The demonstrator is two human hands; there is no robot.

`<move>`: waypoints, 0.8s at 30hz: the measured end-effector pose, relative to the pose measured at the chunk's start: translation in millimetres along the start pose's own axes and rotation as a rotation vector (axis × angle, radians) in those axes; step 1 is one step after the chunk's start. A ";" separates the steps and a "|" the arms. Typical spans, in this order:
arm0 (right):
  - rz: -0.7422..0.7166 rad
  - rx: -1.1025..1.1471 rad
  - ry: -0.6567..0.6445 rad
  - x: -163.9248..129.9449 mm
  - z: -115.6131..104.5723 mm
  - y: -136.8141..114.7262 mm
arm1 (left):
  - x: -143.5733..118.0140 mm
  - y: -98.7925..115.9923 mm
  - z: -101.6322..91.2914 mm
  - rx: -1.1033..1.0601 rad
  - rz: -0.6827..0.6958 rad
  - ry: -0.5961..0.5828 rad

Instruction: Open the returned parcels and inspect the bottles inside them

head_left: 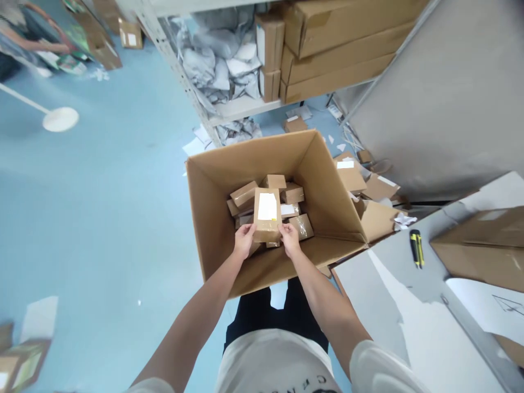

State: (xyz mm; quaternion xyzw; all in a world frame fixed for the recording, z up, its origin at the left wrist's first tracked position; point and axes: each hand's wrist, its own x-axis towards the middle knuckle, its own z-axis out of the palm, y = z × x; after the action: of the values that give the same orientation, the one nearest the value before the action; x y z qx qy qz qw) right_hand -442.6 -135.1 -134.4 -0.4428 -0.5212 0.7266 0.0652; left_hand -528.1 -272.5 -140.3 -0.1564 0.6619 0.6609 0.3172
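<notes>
Between my two hands is a small brown cardboard box (267, 231) with a white label on its upper face. My left hand (244, 240) grips its lower left corner, fingers closed on the edge. On the lower right corner, my right hand (289, 238) pinches the same box. Both hands are inside the mouth of a large open carton (216, 169). Several other small taped boxes (244, 194) lie jumbled below in the carton, partly hidden by the held box and my hands. Whether the held box touches them I cannot tell.
Behind the carton stands a metal shelf (241, 109) with grey bags (213, 68) and long boxes (344, 27). To the right, a table (376, 305) carries a yellow-black utility knife (416, 248). Flattened cardboard (379, 186) lies beyond it. Another person's arm (45, 46) shows far left.
</notes>
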 end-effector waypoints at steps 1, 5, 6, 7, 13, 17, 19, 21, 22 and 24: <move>-0.055 0.029 0.031 -9.3 -4.0 -5.9 | -7.8 5.4 2.6 -0.013 0.027 -0.040; -0.263 0.168 0.082 -48.1 -27.2 -27.1 | -45.2 26.0 12.8 -0.012 0.140 -0.286; -0.294 0.187 0.081 -59.0 -34.8 -31.7 | -55.7 30.6 15.8 0.022 0.177 -0.339; -0.312 0.196 0.079 -70.5 -43.2 -35.8 | -66.4 34.6 19.3 0.063 0.217 -0.381; -0.369 0.230 0.175 -151.2 -107.7 -41.8 | -134.2 42.0 55.8 0.236 0.281 -0.564; -0.413 0.256 0.318 -206.6 -169.2 -24.1 | -186.2 21.5 97.9 0.321 0.232 -0.714; -0.411 0.291 0.389 -234.4 -204.0 -11.4 | -213.2 3.3 122.9 0.367 0.244 -0.794; -0.407 0.335 0.462 -262.0 -239.0 2.4 | -239.2 -19.2 149.4 0.416 0.260 -0.872; -0.405 0.356 0.501 -275.3 -256.1 9.6 | -251.5 -31.7 162.9 0.446 0.262 -0.914; -0.399 0.394 0.586 -299.7 -288.9 25.2 | -274.3 -58.6 189.9 0.506 0.262 -0.997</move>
State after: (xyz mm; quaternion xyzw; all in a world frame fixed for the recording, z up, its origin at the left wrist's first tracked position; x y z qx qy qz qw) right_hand -48.2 -111.0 -1.1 -0.5005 -0.4067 0.6287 0.4345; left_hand -245.2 -150.3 0.4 0.3385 0.5839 0.5094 0.5339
